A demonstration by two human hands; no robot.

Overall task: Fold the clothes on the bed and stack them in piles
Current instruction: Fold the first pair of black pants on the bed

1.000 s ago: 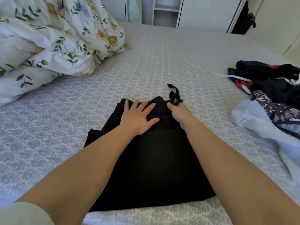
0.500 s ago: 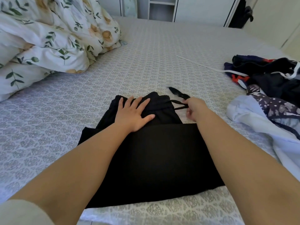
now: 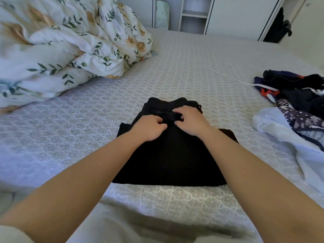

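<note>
A folded black garment (image 3: 168,160) lies flat on the patterned bed sheet (image 3: 73,130) in front of me, its waistband at the far end. Both hands meet near that waistband. My left hand (image 3: 149,127) has its fingers curled in, gripping a dark fold of the fabric. My right hand (image 3: 191,120) pinches the same dark strip from the right side. The drawstring is mostly tucked under my right hand. A heap of unfolded clothes (image 3: 298,102), dark blue, red and white, lies at the right edge of the bed.
A floral duvet (image 3: 61,50) is bunched up at the back left. A white cord (image 3: 228,76) lies on the sheet toward the clothes heap. White wardrobe doors and an open shelf (image 3: 192,14) stand beyond the bed's far edge.
My left hand went from lying flat on the waistband to curling round the fabric. My right hand brought the drawstring in from the right onto the garment. The view shifted slightly.
</note>
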